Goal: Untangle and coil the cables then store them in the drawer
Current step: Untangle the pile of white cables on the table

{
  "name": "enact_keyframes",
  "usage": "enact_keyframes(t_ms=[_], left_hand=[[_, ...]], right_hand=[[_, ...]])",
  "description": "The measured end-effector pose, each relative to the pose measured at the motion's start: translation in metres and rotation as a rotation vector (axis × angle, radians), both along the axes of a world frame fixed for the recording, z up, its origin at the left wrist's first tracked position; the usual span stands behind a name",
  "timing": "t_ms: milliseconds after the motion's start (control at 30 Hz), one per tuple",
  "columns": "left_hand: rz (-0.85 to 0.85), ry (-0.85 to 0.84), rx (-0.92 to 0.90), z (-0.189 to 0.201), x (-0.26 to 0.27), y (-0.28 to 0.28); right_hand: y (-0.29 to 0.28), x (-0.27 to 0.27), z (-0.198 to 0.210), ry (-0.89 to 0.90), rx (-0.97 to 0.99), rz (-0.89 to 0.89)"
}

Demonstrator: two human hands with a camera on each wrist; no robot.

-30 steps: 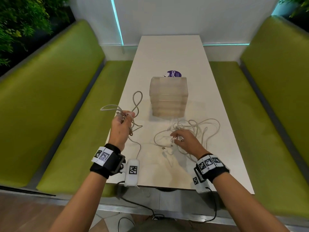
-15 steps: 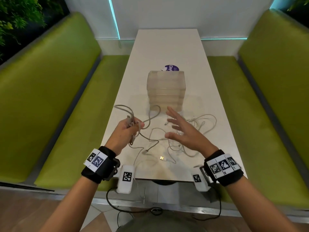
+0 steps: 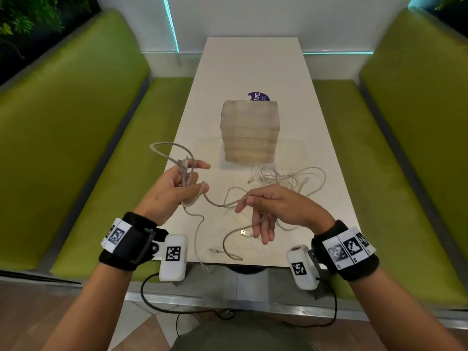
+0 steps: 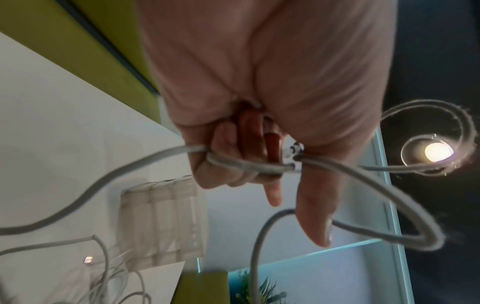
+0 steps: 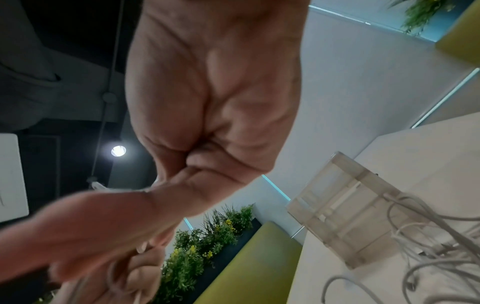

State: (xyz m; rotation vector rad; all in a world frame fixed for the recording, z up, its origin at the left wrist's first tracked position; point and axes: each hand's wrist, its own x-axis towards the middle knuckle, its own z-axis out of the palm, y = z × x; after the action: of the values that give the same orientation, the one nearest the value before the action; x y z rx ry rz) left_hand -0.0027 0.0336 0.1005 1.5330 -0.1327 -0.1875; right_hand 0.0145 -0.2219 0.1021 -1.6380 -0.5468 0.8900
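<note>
Left hand [image 3: 174, 188] grips grey cable [image 3: 220, 203] loops; right hand [image 3: 273, 209] pinches its run. Feed even turns, keeping it off the pile [image 3: 286, 178].

1. Bare forearms; a black wristband [image 3: 126, 245] on the left, another black wristband [image 3: 354, 262] on the right.
2. White square-code tags [image 3: 115, 235] on each band.
3. White camera pods [image 3: 174, 257] with black cables [image 3: 152, 300] at 6 o'clock.

sticker [image 3: 258, 96]: half hidden behind drawer unit [image 3: 249, 133] | right wrist view: fingers [image 5: 85, 232] blurred
</note>
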Motion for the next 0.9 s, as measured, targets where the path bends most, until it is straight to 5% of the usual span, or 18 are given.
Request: enact_keyframes(t_ms=[200, 600, 767, 900], left_hand=[[0.080, 0.013, -0.160, 0.000, 0.004, 0.009], [0.027, 0.007, -0.074, -0.008, -0.002, -0.009], [0.032, 0.043, -0.183, -0.012, 0.000, -0.016], [-0.015, 0.051, -0.264, -0.013, 0.002, -0.019]], right_hand=[[-0.002, -0.004, -0.013, 0.066, -0.131, 0.148], [-0.003, -0.024, -0.101, -0.093, -0.660, 0.382], [-0.007, -0.018, -0.102, -0.161, -0.646, 0.335], [-0.005, -0.012, -0.093, -0.234, -0.475, -0.008]])
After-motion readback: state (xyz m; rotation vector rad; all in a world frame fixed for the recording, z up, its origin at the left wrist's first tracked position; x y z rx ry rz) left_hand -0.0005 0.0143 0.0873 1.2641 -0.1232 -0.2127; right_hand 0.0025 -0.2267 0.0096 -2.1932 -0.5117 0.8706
